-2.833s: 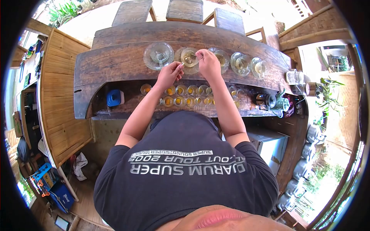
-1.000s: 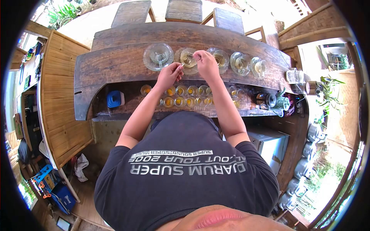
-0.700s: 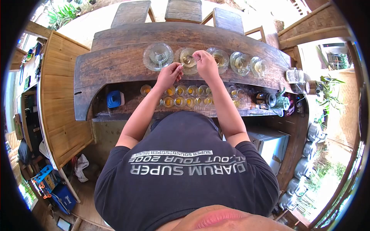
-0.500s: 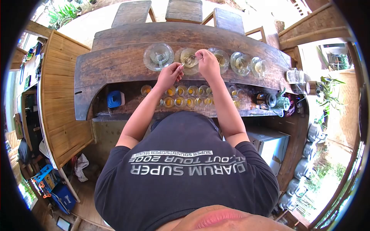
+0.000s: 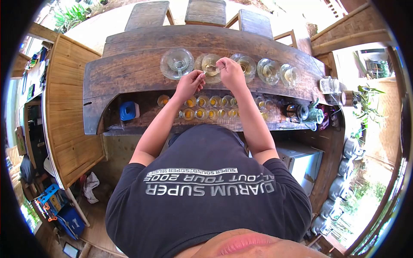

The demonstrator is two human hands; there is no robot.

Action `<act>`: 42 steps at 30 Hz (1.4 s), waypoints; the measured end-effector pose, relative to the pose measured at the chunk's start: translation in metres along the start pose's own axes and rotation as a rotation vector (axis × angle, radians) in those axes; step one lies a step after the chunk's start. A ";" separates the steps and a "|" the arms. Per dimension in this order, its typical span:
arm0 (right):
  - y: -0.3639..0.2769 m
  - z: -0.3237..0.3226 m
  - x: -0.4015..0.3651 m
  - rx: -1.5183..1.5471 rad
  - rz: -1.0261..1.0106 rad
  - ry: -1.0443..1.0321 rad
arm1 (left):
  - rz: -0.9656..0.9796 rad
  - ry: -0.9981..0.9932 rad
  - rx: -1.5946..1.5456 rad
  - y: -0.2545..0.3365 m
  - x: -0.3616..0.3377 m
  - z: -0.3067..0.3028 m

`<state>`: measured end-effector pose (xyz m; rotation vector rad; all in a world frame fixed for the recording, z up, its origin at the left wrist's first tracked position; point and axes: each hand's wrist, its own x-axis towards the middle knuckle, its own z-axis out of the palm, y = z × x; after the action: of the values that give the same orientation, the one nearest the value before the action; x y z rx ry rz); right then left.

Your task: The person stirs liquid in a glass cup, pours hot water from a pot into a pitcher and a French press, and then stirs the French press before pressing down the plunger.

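A clear glass cup (image 5: 211, 61) with pale yellowish liquid stands on a glass saucer (image 5: 212, 79) at the middle of the wooden counter. At its near left side, my left hand (image 5: 190, 83) is closed in a pinch, apparently on the cup's handle. Above the cup's right side, my right hand (image 5: 232, 74) pinches a thin spoon that reaches into the cup; its tip is hard to make out. Left of these stands another glass cup (image 5: 178, 64) on a saucer. A further cup (image 5: 246, 65) is partly behind my right hand.
More cups (image 5: 269, 69) line the counter (image 5: 129, 73) to the right, near a glass jar (image 5: 329, 85). On the lower shelf are several small glasses (image 5: 201, 113) with yellow-orange contents, a blue-lidded container (image 5: 128, 111) and a green glass jar (image 5: 316, 115). Wooden chairs (image 5: 205, 12) stand beyond.
My right hand has shifted slightly down and left over the cup, and the spoon now slants differently in it. My left hand stays in place.
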<state>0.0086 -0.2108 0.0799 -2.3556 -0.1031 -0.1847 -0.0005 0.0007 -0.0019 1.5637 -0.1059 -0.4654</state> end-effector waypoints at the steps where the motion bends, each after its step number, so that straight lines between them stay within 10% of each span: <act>1: 0.002 0.000 0.000 -0.017 0.021 0.032 | 0.006 -0.003 0.003 -0.001 0.000 0.000; 42: -0.008 0.004 -0.004 -0.056 -0.023 0.075 | -0.003 -0.070 0.026 0.000 0.000 -0.004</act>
<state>0.0043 -0.2019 0.0822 -2.4007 -0.0902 -0.2898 0.0012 0.0045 -0.0019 1.5737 -0.1641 -0.5232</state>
